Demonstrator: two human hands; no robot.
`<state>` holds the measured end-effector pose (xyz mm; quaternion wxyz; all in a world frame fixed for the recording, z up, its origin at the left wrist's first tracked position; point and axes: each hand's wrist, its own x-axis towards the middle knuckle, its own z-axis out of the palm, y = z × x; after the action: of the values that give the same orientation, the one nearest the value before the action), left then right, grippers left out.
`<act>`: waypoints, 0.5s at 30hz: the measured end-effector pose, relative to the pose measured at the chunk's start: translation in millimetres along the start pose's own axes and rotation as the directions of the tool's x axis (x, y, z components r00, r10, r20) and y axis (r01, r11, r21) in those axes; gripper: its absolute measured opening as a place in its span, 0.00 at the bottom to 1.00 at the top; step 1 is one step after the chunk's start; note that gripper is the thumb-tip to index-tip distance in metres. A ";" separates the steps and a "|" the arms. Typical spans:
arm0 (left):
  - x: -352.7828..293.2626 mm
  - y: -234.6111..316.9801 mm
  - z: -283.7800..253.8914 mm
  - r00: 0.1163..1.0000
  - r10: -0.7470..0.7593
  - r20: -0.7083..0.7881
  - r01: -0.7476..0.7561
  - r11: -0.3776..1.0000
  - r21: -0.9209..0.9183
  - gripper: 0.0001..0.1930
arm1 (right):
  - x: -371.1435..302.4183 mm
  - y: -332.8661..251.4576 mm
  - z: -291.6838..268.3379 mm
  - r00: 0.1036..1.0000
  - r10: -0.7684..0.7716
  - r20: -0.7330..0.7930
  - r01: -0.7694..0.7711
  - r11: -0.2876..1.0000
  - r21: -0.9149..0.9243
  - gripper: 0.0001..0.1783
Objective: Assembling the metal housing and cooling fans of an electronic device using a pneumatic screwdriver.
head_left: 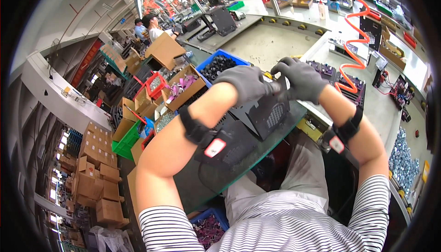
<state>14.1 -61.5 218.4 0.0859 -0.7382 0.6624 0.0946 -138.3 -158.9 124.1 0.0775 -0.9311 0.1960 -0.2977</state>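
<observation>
In front of me, a black sheet-metal housing (262, 117) with a round perforated vent stands tilted on the green-edged worktop (195, 192). My left hand (245, 84), in a dark grey glove, is closed at its upper edge. The fingertips there are blurred, and what they pinch is hidden. My gloved right hand (301, 79) curls its fingers and thumb round the housing's upper right corner. Beneath my left forearm lies another black perforated metal part (229, 148), partly covered by the arm. Black bands with pale tags circle both wrists.
Beyond my left hand sits a blue bin (243, 60) of black parts. A carton (198, 83) of purple pieces, a red bin (155, 83) and a green crate (125, 147) stand left. An orange coiled hose (360, 40) hangs right, near circuit boards (321, 68) and a metal-parts heap (403, 157).
</observation>
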 end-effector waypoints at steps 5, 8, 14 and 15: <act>-31.7 -28.3 3.6 0.994 -0.007 -0.113 -0.100 0.416 -0.904 0.29 | -2.7 -70.7 -10.4 0.956 -0.078 -0.284 0.187 0.906 0.380 0.32; -32.6 -38.5 20.4 0.968 0.162 -0.192 -0.220 0.183 -0.958 0.26 | 2.8 -95.4 -1.1 0.872 -0.138 -0.470 0.282 0.926 0.251 0.27; -91.7 -54.4 31.8 0.961 0.238 -0.142 -0.177 0.131 -0.975 0.23 | -5.2 -98.2 12.4 0.935 -0.113 -0.337 0.235 0.908 0.346 0.20; -96.3 -59.5 37.6 0.968 0.210 -0.139 -0.176 0.168 -0.970 0.25 | -4.5 -103.0 12.9 0.921 -0.153 -0.359 0.279 0.902 0.329 0.20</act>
<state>62.2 47.0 206.6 -0.4043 -0.5334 0.5384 0.5120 -101.3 -62.8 138.1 0.1860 -0.8533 0.0401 -0.4855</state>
